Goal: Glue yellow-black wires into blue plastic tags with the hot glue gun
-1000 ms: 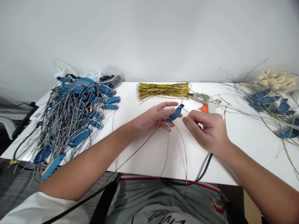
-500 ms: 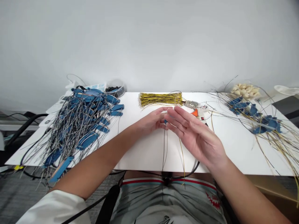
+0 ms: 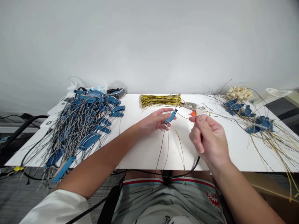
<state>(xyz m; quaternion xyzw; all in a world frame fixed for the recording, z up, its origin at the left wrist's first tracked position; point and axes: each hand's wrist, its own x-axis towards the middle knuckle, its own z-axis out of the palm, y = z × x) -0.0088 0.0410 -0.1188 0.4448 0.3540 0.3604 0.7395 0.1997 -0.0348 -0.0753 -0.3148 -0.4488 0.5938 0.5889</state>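
My left hand [image 3: 155, 120] is closed in a pinch on a small curved blue part [image 3: 171, 117], above the middle of the table. Two thin dark wires [image 3: 161, 144] dangle from its lower end. From its upper end a thin wire [image 3: 183, 116] runs across to my right hand [image 3: 207, 137], whose thumb and bent fingers are closed on it. The wire's end is hidden inside that hand. A separate yellow-and-black wire [image 3: 181, 146] lies below, reaching past the table's front edge.
Blue parts with a tangle of grey wires [image 3: 77, 124] are heaped on the left, beside a clear tub [image 3: 118, 89] of black pieces. A yellow-black wire bundle [image 3: 160, 100] lies at the back. More blue parts [image 3: 260, 123] and cream pieces [image 3: 240, 92] sit right.
My right hand has drawn back to the right and gone from flat, stretched fingers to a closed pinch. The blue part, mostly hidden before, now shows in my left hand.
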